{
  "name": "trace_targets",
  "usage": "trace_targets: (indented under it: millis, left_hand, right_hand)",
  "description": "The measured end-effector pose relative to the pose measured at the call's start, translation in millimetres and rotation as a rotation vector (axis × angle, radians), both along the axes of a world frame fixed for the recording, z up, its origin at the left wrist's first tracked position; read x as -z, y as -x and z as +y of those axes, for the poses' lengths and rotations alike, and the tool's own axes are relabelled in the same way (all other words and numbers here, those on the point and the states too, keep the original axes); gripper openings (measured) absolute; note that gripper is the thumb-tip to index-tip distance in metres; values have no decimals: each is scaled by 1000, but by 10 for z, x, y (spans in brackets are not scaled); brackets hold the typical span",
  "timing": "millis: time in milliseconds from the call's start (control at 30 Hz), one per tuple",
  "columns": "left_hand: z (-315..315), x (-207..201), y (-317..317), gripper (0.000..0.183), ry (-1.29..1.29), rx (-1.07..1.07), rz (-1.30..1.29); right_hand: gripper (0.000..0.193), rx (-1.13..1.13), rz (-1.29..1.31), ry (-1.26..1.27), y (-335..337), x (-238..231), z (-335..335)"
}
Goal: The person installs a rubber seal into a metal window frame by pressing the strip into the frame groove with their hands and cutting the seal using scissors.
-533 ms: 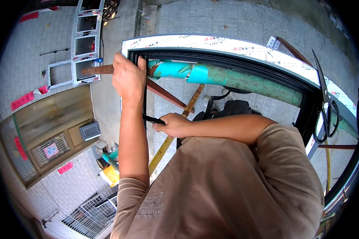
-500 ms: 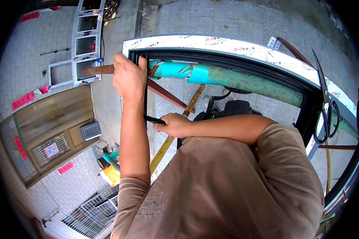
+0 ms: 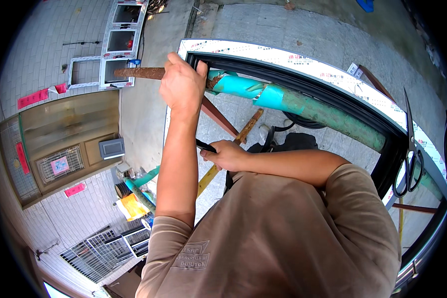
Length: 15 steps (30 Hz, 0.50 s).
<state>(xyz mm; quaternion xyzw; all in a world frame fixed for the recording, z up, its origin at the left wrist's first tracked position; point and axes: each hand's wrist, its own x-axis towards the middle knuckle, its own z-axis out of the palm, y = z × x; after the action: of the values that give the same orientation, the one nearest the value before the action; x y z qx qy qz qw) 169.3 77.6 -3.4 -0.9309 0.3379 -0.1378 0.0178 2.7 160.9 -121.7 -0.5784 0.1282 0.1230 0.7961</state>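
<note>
A window frame (image 3: 270, 54) with white printed protective film and black inner channels lies across a green pipe (image 3: 328, 114), partly wrapped in turquoise. My left hand (image 3: 184, 82) grips the frame's far left corner, its thumb pressed against the black inner edge and its fingers over the outside. Closer to my body, my right hand (image 3: 227, 156) is closed around a black rubber strip (image 3: 206, 145), which passes behind my left forearm. Where the strip's other end lies is hidden. Black-handled scissors (image 3: 408, 166) rest on the frame's right side, blades pointing away from me.
A rusty rod (image 3: 139, 73) sticks out left of the frame. Below are a yellow, rust-tipped bar (image 3: 248, 126), a reddish-brown bar (image 3: 223, 116) and a coil of black strip (image 3: 308, 120). White frames (image 3: 104, 64) stand at the far left, near a brown door (image 3: 69, 124).
The view has turned, so the frame and both hands sit further right in the picture. My left hand keeps its hold on the corner, and my right hand still holds the strip.
</note>
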Motion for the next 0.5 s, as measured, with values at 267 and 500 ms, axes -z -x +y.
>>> trace_targets:
  millis: [267, 500]
  left_hand:
    - [-26, -14, -7, 60, -9, -45, 25]
    - [187, 40, -186, 60, 74, 142, 159]
  right_hand:
    - [52, 46, -33, -30, 8, 24, 68]
    - [51, 136, -24, -33, 59, -22, 149]
